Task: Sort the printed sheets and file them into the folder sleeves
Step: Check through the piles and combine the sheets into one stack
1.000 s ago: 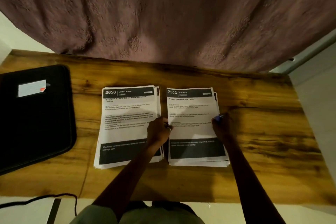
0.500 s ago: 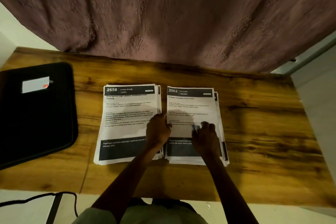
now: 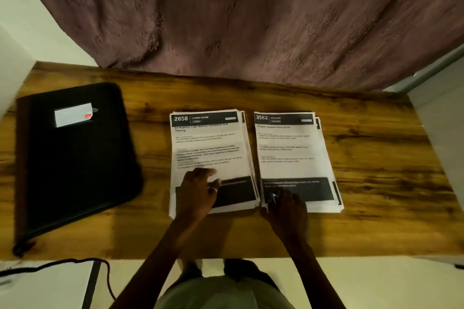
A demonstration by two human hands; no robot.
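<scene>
Two stacks of printed sheets lie side by side on the wooden table (image 3: 381, 163). The left stack (image 3: 208, 143) is headed "2658 LIVING ROOM", the right stack (image 3: 288, 153) "3562 KITCHEN". My left hand (image 3: 198, 190) lies flat on the near part of the left stack, fingers apart. My right hand (image 3: 288, 208) sits curled on the near-left corner of the right stack, with a small blue object (image 3: 272, 197) at its fingertips. A closed black folder (image 3: 75, 163) lies at the table's left end, apart from both hands.
A white card with a red mark (image 3: 73, 114) rests on the folder's far part. A mauve curtain (image 3: 251, 20) hangs behind the table's far edge. A black cable (image 3: 75, 262) trails on the floor at the near left.
My right hand slid from the right stack's right edge across to its near-left corner. My left hand moved left and nearer, from between the stacks onto the left stack's near part.
</scene>
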